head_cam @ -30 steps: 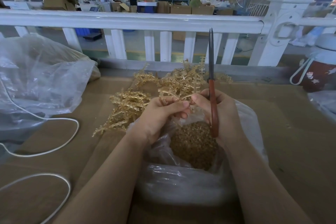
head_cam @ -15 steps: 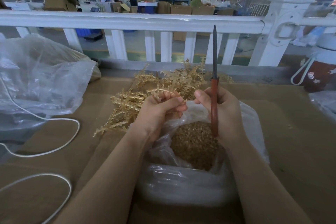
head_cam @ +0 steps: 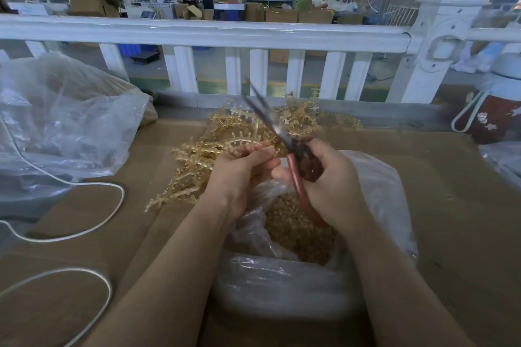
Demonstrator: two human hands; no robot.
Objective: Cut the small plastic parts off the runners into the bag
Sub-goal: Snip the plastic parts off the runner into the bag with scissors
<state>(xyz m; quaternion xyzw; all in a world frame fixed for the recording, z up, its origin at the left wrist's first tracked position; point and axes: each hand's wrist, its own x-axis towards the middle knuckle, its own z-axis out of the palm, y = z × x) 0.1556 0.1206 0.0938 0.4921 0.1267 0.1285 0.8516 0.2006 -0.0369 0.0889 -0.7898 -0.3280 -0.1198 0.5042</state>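
Meanwhile, at nine o'clock, a clear sack [head_cam: 64,121] slumps beside a white cord [head_cam: 84,229]. At center, the left hand [head_cam: 239,175] pinches a golden runner [head_cam: 242,144] over the open bag [head_cam: 282,284] of cut parts [head_cam: 296,236]; the right hand [head_cam: 332,186] grips red-handled scissors [head_cam: 296,175], blades blurred, pointing toward eleven o'clock. Uncut runners [head_cam: 197,158] lie heaped at twelve.

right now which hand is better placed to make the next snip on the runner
Right. The right hand already grips the red-handled scissors, their blades angled toward the runner. The left hand is busy pinching that runner above the open bag.
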